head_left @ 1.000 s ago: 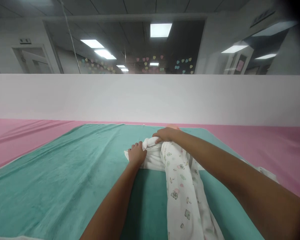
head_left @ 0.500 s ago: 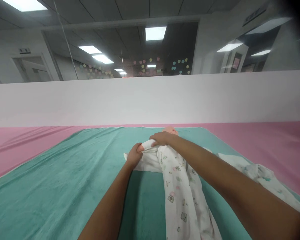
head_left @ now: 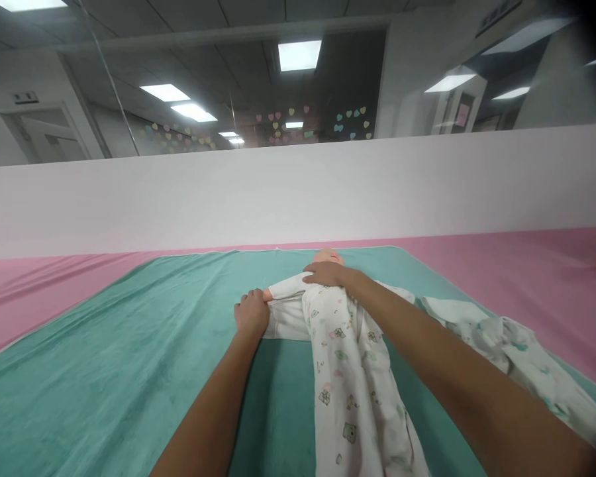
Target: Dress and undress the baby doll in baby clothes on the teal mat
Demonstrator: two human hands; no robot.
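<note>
1. Doll (head_left: 334, 256)'s lying on the green sheet (head_left: 144, 358), printed gown (head_left: 335, 358) down its front.
2. Sleeve (head_left: 289, 286) on my left looks done, I'd say: the doll's hand (head_left: 267, 295) pokes out.
3. My left hand (head_left: 251, 313) is right at that little hand, my right hand (head_left: 324, 273) over the shoulder end. Can't tell if either's actually gripping.
4. What's left? Other sleeve's hidden behind my forearm, so no clue.

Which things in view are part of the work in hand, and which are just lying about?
In use:
doll
white sleeve, left hand by its cuff, right hand at its upper end
patterned garment
teal blanket underneath

Lying about:
crumpled white-and-green cloth, right
pink sheet
</note>
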